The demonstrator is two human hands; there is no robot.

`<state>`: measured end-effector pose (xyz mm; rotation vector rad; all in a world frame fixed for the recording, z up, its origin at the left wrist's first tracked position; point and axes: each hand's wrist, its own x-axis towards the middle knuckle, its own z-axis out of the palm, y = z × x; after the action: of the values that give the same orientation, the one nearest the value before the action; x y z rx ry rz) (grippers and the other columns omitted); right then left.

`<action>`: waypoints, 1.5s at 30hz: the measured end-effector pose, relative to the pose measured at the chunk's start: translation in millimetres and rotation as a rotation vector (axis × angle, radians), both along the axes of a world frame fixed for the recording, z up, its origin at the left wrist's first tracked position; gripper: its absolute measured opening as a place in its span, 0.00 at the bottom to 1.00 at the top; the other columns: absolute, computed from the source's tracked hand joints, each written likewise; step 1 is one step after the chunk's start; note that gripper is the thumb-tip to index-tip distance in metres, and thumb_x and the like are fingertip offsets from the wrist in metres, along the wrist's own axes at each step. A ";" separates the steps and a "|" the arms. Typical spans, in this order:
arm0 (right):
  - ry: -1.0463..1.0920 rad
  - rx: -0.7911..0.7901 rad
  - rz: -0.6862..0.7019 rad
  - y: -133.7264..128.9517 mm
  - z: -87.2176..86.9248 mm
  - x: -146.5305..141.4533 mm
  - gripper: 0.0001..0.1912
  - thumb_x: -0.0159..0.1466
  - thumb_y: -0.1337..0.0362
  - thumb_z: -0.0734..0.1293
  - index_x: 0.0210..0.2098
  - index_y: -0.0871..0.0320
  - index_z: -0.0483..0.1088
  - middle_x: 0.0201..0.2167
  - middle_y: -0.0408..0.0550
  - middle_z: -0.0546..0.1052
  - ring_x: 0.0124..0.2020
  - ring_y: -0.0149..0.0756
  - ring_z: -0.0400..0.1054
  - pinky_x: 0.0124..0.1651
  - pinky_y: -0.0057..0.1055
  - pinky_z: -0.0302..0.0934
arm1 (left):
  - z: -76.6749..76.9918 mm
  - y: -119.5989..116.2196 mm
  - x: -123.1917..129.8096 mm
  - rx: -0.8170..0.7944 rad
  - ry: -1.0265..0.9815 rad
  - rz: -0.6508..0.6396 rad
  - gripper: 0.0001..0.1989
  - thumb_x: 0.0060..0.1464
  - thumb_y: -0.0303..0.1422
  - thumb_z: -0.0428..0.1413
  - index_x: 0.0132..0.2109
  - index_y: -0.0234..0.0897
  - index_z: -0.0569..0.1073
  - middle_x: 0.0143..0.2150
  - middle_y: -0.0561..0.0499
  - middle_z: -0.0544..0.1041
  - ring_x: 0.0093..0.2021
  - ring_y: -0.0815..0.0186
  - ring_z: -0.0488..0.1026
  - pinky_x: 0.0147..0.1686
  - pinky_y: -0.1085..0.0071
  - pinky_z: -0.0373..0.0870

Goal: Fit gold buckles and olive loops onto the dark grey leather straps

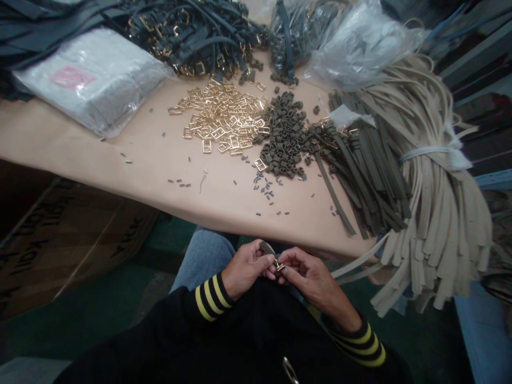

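Table covered in tan paper (132, 154), person seated at its near edge, hands just past that edge over the lap. Short olive strap (266, 248) with small gold buckle (279, 265) pinched between both hands: left hand (245, 268) closed on the strap, right hand (310, 274) closed at the buckle end. Mid-surface: loose gold buckles (224, 117), olive loops (284, 133), scattered small dark pins (264, 192). Right edge: cut olive straps (364, 181), tied beige straps (436, 213). Far edge: bagged grey packet (92, 80).
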<state>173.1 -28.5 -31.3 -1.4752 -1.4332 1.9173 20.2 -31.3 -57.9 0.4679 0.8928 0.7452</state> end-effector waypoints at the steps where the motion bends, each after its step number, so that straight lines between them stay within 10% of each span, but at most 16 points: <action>1: -0.001 0.006 -0.005 -0.2 -0.5 -0.3 0.07 0.58 0.61 0.62 0.31 0.59 0.63 0.27 0.44 0.72 0.27 0.28 0.66 0.31 0.26 0.61 | 0.9 0.4 -0.1 0.016 0.009 -0.008 0.14 0.41 0.37 0.58 0.29 0.31 0.63 0.21 0.55 0.68 0.21 0.75 0.66 0.24 0.76 0.64; 14: -0.006 -0.006 -0.118 -4.2 -8.0 -5.4 0.11 0.58 0.58 0.61 0.33 0.58 0.57 0.24 0.41 0.69 0.21 0.25 0.63 0.22 0.22 0.56 | 6.5 -1.6 0.5 0.381 0.433 -0.086 0.01 0.48 0.28 0.49 0.31 0.35 0.64 0.26 0.53 0.68 0.27 0.70 0.66 0.27 0.74 0.64; 22: -0.096 0.093 -0.190 0.8 -8.1 -6.0 0.11 0.57 0.58 0.62 0.32 0.59 0.59 0.21 0.39 0.66 0.17 0.23 0.56 0.19 0.22 0.52 | 21.5 -6.7 -9.1 0.849 0.666 -0.124 0.14 0.50 0.21 0.43 0.41 0.33 0.68 0.30 0.48 0.67 0.31 0.67 0.66 0.33 0.72 0.64; 45: 0.096 0.051 0.037 0.5 4.7 -1.7 0.05 0.55 0.64 0.64 0.30 0.60 0.66 0.27 0.43 0.71 0.30 0.29 0.65 0.35 0.26 0.59 | 28.7 7.4 -31.0 0.264 -0.003 -0.341 0.08 0.44 0.34 0.58 0.30 0.33 0.74 0.31 0.53 0.65 0.25 0.74 0.68 0.28 0.75 0.70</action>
<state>171.3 -28.0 -26.6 -1.3245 -1.4655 1.9306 -10.8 -23.9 -29.2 0.8297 0.6900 0.5505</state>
